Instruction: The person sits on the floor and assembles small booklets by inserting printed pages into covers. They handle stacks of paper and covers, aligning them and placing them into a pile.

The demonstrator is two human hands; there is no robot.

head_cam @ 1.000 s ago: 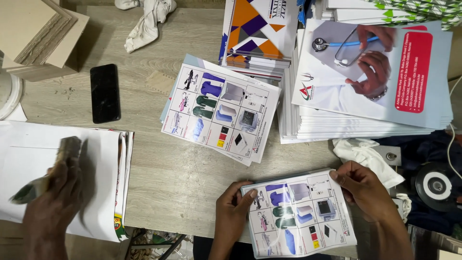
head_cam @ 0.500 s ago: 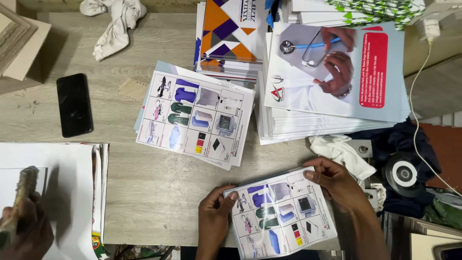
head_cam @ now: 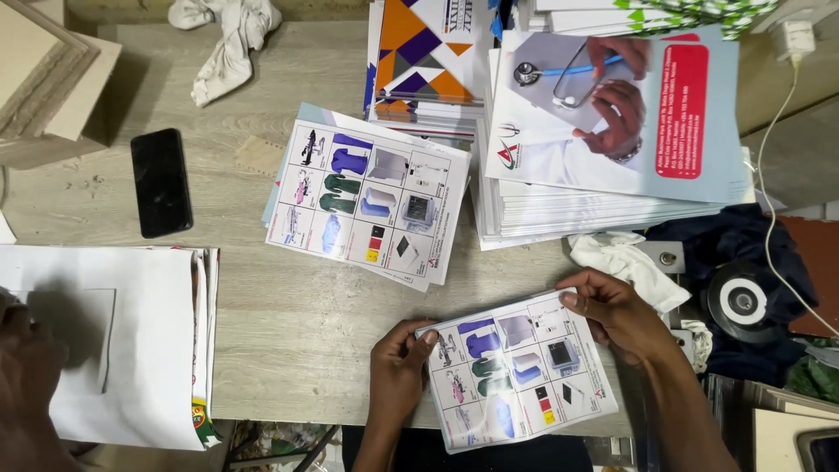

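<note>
At the far left, a co-worker's hand [head_cam: 31, 385] now lies flat on a stack of white sheets [head_cam: 131, 341]; the strip-like thing it held up a second ago is no longer in view, and the hand has sunk toward the lower corner. Above that, the black phone [head_cam: 161, 182] lies where it did on the worktop [head_cam: 288, 332], with the crumpled white cloth [head_cam: 229, 44] beyond it.

In the middle, the pile of printed leaflets [head_cam: 371, 205], with their grid of small product pictures, rests untouched, looking just as it did a second ago.

Below it, the person's left hand [head_cam: 398, 371] pinches the left edge of a single leaflet [head_cam: 516, 367], thumb on top and fingers beneath, so that grip is clamped on the sheet. The right hand [head_cam: 622, 316] holds the upper right corner the same way, thumb pressed to the face. Over the last second the leaflet has stayed between both hands, near the worktop's front edge and tilted slightly anticlockwise; it seems only to be steadied or squared rather than set down.

To the right stand stacks of larger brochures [head_cam: 612, 131], a white rag [head_cam: 625, 262] and a round black device [head_cam: 743, 301].
</note>
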